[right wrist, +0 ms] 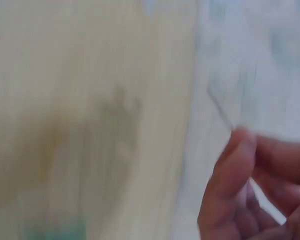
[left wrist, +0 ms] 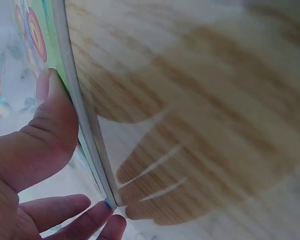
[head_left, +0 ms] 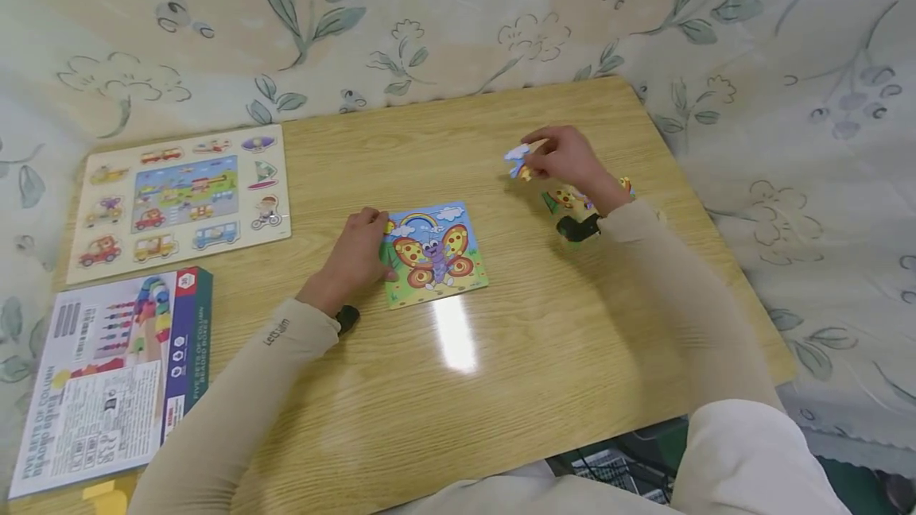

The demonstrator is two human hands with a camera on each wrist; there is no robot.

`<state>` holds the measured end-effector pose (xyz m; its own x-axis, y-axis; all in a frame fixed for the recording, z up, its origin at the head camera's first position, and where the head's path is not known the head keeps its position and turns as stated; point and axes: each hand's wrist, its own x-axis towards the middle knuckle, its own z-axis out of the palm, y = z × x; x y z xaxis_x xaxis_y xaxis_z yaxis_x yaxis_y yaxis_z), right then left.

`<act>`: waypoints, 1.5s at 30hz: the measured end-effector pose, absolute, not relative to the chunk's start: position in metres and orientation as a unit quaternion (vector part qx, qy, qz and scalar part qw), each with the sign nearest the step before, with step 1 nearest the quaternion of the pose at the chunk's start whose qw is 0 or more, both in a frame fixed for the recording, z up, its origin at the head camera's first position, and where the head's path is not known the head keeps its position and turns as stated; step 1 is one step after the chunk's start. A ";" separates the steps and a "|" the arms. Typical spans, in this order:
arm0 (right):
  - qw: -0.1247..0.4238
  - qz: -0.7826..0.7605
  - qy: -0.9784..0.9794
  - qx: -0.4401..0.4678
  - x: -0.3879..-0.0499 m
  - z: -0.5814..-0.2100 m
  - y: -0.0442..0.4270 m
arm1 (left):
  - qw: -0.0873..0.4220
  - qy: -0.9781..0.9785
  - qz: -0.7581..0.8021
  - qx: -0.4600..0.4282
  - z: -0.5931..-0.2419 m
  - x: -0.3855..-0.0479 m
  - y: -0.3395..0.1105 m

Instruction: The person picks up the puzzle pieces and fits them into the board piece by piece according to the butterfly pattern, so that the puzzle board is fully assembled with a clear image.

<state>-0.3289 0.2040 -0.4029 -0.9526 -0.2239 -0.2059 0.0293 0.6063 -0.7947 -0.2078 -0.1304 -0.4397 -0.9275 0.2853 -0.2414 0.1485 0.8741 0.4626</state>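
Note:
A square butterfly puzzle board [head_left: 435, 254] lies near the middle of the table. My left hand [head_left: 355, 257] holds it by its left side, thumb on the printed face and fingertips at the far left corner; the left wrist view shows the thumb [left wrist: 52, 112] against the board's edge. My right hand [head_left: 565, 159] pinches a small puzzle piece [head_left: 517, 156] printed in white, blue and orange, raised above the table. In the blurred right wrist view this piece [right wrist: 220, 107] appears edge-on as a thin line. Partly hidden under the right wrist lie more colourful puzzle pieces [head_left: 561, 197].
On the left stand a vehicle peg puzzle [head_left: 279, 181] and a beaded-column toy box [head_left: 129, 388] in front of it. A yellow object [head_left: 107, 497] pokes out at the bottom left. Floral cloth [head_left: 458, 14] hangs behind the wooden table [head_left: 401, 404].

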 end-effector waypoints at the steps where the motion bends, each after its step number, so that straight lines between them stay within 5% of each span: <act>1: 0.159 -0.454 0.873 -0.088 -0.322 -0.404 0.190 | 0.153 0.956 0.223 0.113 -0.439 -0.208 -0.130; 8: 0.239 -0.445 0.847 -0.166 -0.293 -0.430 0.122 | 0.152 0.958 0.216 0.108 -0.439 -0.209 -0.130; 31: 0.172 -0.249 0.937 -0.175 -0.287 -0.444 0.099 | 0.144 0.960 0.207 0.121 -0.441 -0.209 -0.130; 45: 0.161 -0.263 0.938 -0.155 -0.277 -0.448 0.087 | 0.147 0.958 0.213 0.128 -0.442 -0.209 -0.132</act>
<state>-0.2767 0.0870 -0.4484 -0.8997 -0.3764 -0.2211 -0.2066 0.8133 -0.5439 -0.2091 -0.1322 -0.4415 -0.9241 0.3070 -0.2277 0.1818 0.8770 0.4447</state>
